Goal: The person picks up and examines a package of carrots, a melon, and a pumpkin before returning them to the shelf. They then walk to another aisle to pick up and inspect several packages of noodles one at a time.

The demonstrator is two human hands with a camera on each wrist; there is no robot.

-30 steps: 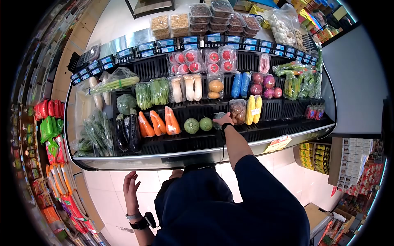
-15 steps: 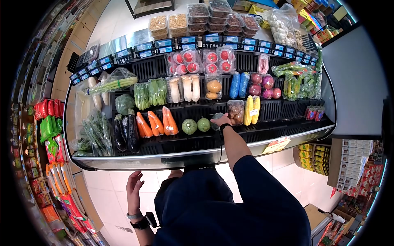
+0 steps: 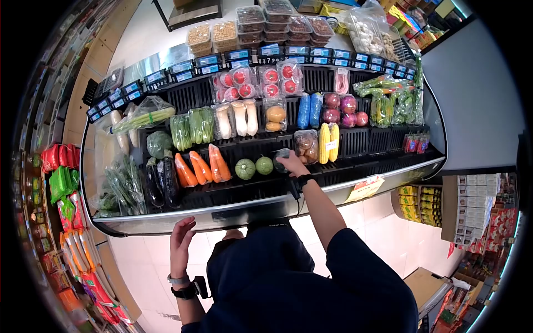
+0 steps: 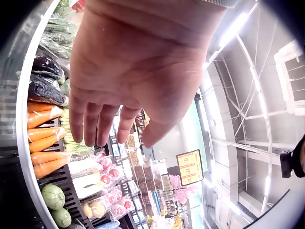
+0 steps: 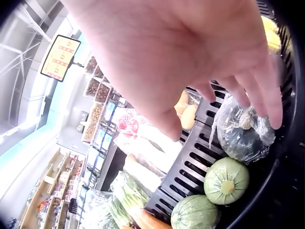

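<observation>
Apparently one wrapped squash (image 5: 244, 136) under right hand (image 3: 291, 163), two green squashes (image 5: 226, 180), three carrots (image 3: 201, 165)

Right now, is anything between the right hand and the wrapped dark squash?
Nothing visible. The right hand hangs just over the wrapped squash with its fingers spread, at or almost on the wrap. The two green squashes lie beside it, not between.

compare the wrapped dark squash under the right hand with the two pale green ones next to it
The wrapped dark squash is deep green and sits in crinkled clear film; the two pale green squashes are light, striped and look bare. The right hand has its fingers over the dark one; the pale ones lie untouched. All are round and lie together on the black slatted shelf.
</observation>
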